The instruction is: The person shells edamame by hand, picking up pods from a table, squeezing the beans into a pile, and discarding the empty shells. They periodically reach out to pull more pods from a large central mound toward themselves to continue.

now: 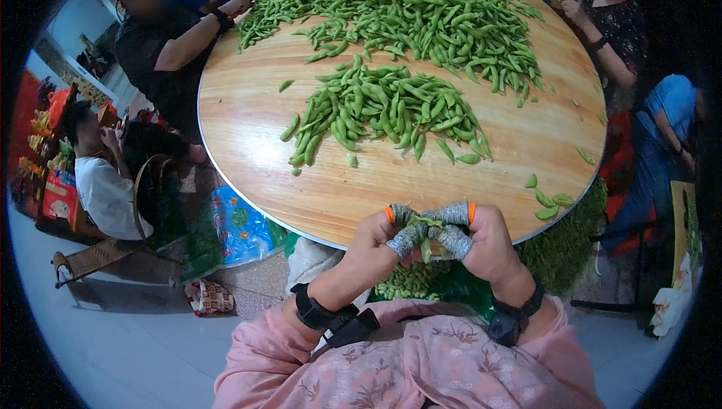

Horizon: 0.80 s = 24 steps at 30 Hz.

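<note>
My left hand (380, 240) and my right hand (485, 240) meet at the table's near edge, grey knitted covers on the thumbs and fingers. Between the fingertips of both is a green pod (427, 222), partly hidden by the covers. Below them, a heap of shelled beans (410, 281) shows beside green plastic. A smaller pile of green pods (383, 108) lies on the round wooden table (256, 138) in front of my hands, with a much larger pile (429, 10) behind it.
A few loose pods (553, 202) lie near the right edge. People stand or sit around: one in black (169, 40) at left, one in white (109, 195) seated, others at right. A blue plastic bag (241, 225) and green stalks (564, 243) are below the table.
</note>
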Each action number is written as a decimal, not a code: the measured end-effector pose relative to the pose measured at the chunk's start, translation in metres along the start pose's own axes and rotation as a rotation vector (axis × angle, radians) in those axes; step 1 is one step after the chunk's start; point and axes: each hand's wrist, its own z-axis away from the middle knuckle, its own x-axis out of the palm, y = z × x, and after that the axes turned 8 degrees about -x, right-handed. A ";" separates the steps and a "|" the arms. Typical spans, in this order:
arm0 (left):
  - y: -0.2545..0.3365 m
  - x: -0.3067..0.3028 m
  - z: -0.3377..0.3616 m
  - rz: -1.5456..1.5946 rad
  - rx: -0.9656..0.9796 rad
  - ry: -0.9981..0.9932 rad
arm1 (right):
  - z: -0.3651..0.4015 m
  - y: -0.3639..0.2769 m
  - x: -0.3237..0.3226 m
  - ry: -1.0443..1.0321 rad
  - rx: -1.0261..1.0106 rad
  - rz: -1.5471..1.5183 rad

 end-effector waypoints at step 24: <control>0.015 -0.136 0.000 -1.245 0.222 0.925 | 0.085 0.016 -0.144 0.541 0.026 0.694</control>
